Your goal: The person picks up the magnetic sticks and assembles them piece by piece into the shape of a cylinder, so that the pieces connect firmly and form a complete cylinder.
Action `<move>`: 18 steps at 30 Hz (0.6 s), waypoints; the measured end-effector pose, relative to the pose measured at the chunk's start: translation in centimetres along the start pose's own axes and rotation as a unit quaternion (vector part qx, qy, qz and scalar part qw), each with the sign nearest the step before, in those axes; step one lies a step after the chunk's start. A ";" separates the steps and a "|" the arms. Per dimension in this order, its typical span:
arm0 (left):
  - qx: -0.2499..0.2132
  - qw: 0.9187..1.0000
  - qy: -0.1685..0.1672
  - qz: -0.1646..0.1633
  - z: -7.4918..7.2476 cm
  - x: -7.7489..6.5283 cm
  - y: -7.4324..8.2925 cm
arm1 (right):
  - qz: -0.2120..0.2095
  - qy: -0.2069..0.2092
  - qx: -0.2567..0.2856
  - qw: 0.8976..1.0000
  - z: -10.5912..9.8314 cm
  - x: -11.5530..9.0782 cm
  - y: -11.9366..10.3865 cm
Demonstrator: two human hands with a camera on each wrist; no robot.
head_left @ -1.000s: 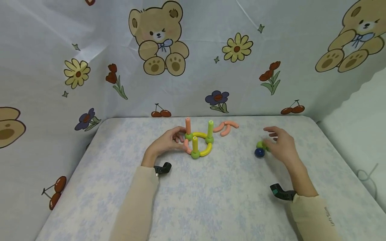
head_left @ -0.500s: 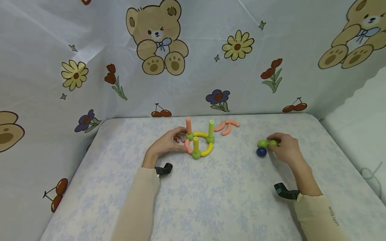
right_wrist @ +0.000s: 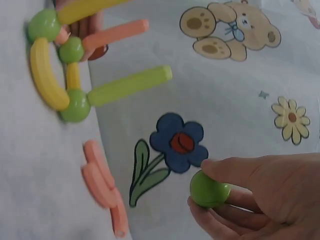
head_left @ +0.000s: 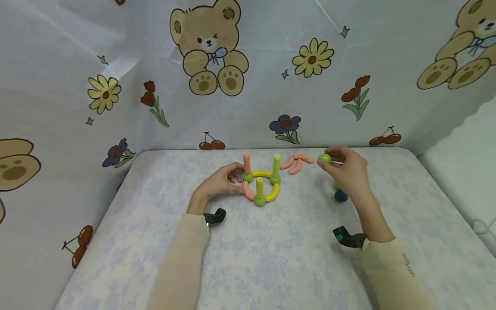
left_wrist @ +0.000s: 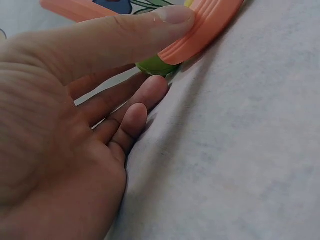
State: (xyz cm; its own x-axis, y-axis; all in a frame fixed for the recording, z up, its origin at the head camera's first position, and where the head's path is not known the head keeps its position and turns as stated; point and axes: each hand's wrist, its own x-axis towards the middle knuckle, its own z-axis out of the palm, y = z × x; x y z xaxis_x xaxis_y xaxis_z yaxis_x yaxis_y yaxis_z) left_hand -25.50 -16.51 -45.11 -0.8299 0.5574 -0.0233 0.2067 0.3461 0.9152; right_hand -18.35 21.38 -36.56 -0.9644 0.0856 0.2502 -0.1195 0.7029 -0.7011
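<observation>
A toy frame [head_left: 272, 192] of yellow and pink curved rods joined by green balls stands on the table, with pink, lime and yellow straight rods upright on the balls. My left hand [head_left: 218, 184] holds its left side. In the left wrist view the thumb presses on the pink curved rod [left_wrist: 205, 37], and the other fingers reach round by a green ball [left_wrist: 156, 65]. Raised to the right of the frame, my right hand [head_left: 350, 171] pinches a loose green ball [right_wrist: 207, 190] between thumb and fingers. Below that hand lie a dark blue ball [head_left: 341, 196] and a partly hidden green ball [head_left: 336, 186].
Several loose pink curved rods [head_left: 296, 165] lie near the back edge, between the frame and my right hand. A cloth printed with bears and flowers [head_left: 252, 116] hangs behind the table [head_left: 271, 249]. A cord [head_left: 482, 226] shows at the right side.
My right hand has taken hold of one green ball, lifted it away from the others and carried it up and leftward. My left hand stays at the frame.
</observation>
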 end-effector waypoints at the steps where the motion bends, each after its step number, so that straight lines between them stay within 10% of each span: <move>1: 0.001 1.000 0.001 0.000 0.0 0.0 0.0 | -0.009 0.007 0.015 1.000 0.5 0.2 -0.8; 10: 0.000 1.000 -0.003 0.015 0.2 0.2 -0.3 | -0.117 0.072 0.168 0.976 5.0 0.8 -5.1; 18: 0.010 1.000 -0.006 0.019 0.1 0.1 -0.4 | -0.143 0.068 0.179 0.971 8.0 0.2 -6.1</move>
State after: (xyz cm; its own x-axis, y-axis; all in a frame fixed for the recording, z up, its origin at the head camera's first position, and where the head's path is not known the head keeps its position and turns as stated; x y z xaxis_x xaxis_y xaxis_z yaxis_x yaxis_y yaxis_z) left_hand -25.57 -16.48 -45.49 -0.8152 0.5792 0.0061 0.2477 0.3391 0.9076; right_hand -19.68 11.45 -37.54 -0.8424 0.0320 0.5378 -0.4760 0.4235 -0.7708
